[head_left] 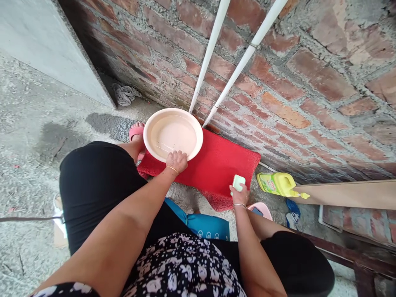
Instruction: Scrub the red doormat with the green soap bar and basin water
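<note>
A pale pink basin [198, 142] with shallow water in it stands at the left end of a red mat [213, 161]. My left hand [177, 160] is closed at the basin's near rim, fingers curled over the edge. Toward the mat's right end, my right hand [240, 194] grips a pale green block [238, 181] that looks like a bar of soap. The block is just above or against the mat; I cannot tell which. Part of the block is covered by my fingers.
A yellow detergent bottle [276, 184] lies right of the mat, near blue-and-white shoes [292, 214]. Two white pipes [232, 76] run down the brick wall [173, 53]. A pink container [262, 209] sits behind my right wrist. A rag [124, 95] lies by the grey panel [62, 45].
</note>
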{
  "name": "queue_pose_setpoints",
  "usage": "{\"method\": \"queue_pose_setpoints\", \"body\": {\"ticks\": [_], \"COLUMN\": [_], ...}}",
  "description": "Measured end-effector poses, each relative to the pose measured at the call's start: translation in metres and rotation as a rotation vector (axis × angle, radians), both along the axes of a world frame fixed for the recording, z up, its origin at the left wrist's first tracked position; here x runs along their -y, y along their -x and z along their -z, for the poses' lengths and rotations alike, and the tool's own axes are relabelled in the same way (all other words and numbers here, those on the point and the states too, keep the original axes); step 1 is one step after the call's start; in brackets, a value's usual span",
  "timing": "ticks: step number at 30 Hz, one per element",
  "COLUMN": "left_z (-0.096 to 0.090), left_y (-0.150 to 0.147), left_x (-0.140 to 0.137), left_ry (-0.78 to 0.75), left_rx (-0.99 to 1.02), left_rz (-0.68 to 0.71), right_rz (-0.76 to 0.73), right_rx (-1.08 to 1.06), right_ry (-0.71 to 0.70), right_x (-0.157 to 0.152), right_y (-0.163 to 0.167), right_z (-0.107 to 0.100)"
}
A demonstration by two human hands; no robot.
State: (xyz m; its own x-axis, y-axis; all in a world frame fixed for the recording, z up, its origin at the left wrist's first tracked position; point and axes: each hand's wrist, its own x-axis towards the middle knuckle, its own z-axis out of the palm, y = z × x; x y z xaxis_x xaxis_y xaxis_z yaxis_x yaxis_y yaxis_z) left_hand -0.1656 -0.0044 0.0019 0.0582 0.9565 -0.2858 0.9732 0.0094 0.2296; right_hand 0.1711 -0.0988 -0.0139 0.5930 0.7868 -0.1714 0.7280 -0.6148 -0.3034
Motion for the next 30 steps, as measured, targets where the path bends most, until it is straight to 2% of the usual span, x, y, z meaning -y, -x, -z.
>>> {"method": "queue_pose_setpoints", "body": {"ticks": [3, 6, 8, 9, 11, 13, 15, 18, 20, 22, 24, 26, 30], "left_z": [0.002, 0.002, 0.002, 0.001, 0.0, -0.002, -0.004, -0.006, -0.007, -0.007, -0.007, -0.007, -0.004], "left_y": [0.0, 0.001, 0.002, 0.002, 0.003, 0.003, 0.003, 0.004, 0.004, 0.004, 0.004, 0.004, 0.003], "left_x": [0.001, 0.003, 0.004, 0.005, 0.005, 0.005, 0.005, 0.004, 0.004, 0.003, 0.003, 0.003, 0.003], "left_ry": [-0.001, -0.011, -0.024, -0.031, -0.038, -0.027, -0.006, -0.001, -0.009, -0.017, -0.022, -0.021, -0.019], "left_rx": [0.022, 0.047, 0.061, 0.069, 0.082, 0.094, 0.107, 0.125, 0.127, 0.125, 0.126, 0.132, 0.139], "left_rz": [-0.009, -0.01, -0.005, -0.003, -0.007, -0.015, -0.015, -0.006, -0.005, -0.007, -0.013, -0.018, -0.019], "right_rz": [-0.316, -0.716, -0.882, -0.919, -0.9, -0.774, -0.56, -0.097, 0.171, 0.298, 0.289, 0.167, -0.315], "right_rx": [-0.023, -0.014, 0.012, 0.023, 0.022, -0.01, -0.048, -0.08, -0.076, -0.062, -0.059, -0.08, -0.118], "right_ry": [0.019, 0.085, 0.126, 0.139, 0.145, 0.133, 0.1, 0.068, 0.082, 0.094, 0.082, 0.049, -0.013], "right_x": [-0.019, -0.037, -0.046, -0.05, -0.055, -0.054, -0.044, -0.018, -0.003, 0.005, 0.002, -0.012, -0.056], "right_y": [0.072, 0.14, 0.165, 0.17, 0.161, 0.131, 0.09, 0.03, 0.005, -0.002, 0.008, 0.034, 0.111], "right_z": [-0.003, -0.005, -0.005, -0.005, -0.003, 0.0, 0.002, 0.002, 0.001, 0.001, 0.003, 0.005, 0.007]}}
